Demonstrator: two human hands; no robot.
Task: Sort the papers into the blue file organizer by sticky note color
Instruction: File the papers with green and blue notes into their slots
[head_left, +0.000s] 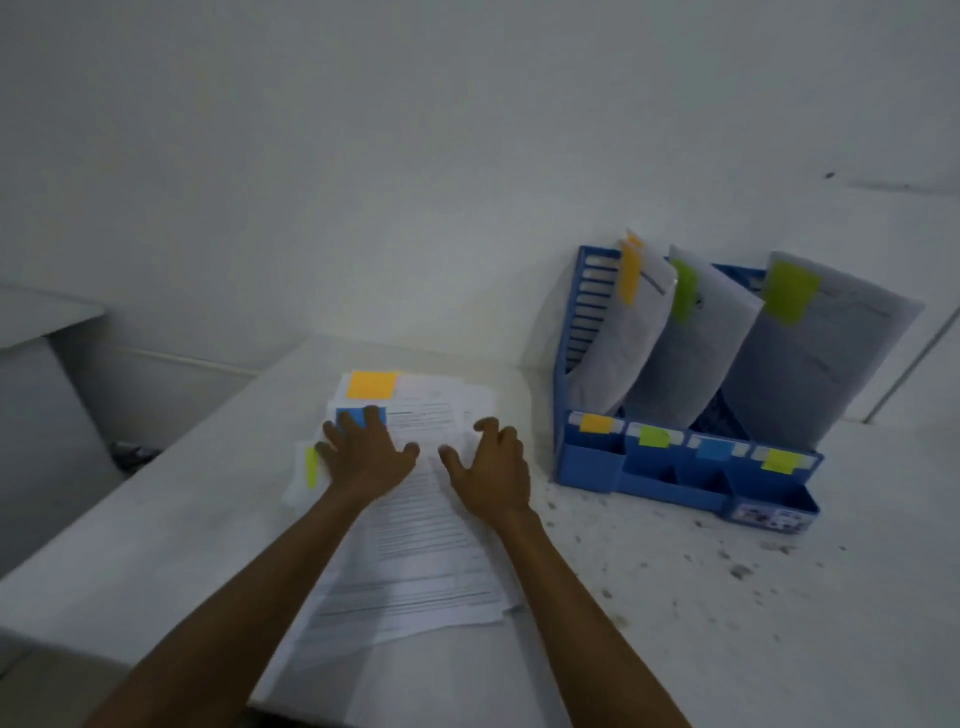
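The stack of papers (431, 545) lies loose and fanned on the counter (675, 597), with the blue file organizer (592, 467) standing well to its right. The left hand (366, 457) presses flat on the top sheet, its fingers (372, 418) spread open and partly covering a blue sticky note (349, 415). The right hand (493, 467) sits just beside it over the same sheet, fingers bent and apart, gripping nothing that I can see.

The main risk is lifting more than one sheet. The pile is uneven, and an orange note (371, 384) and a yellow note (311, 467) peek out from lower pages, so a clumsy pinch could drag a differently tagged page along into the wrong slot.

The left hand's pressure could also peel or crease the blue note, which would make the sheet's colour harder to read.

Sliding rather than lifting may push the lower pages off the near edge of the counter, where the stack already overhangs.

At the organizer, the slot behind the blue label (714, 448) looks narrow between leaning papers — a limp sheet could buckle there or slip in beside its neighbours.
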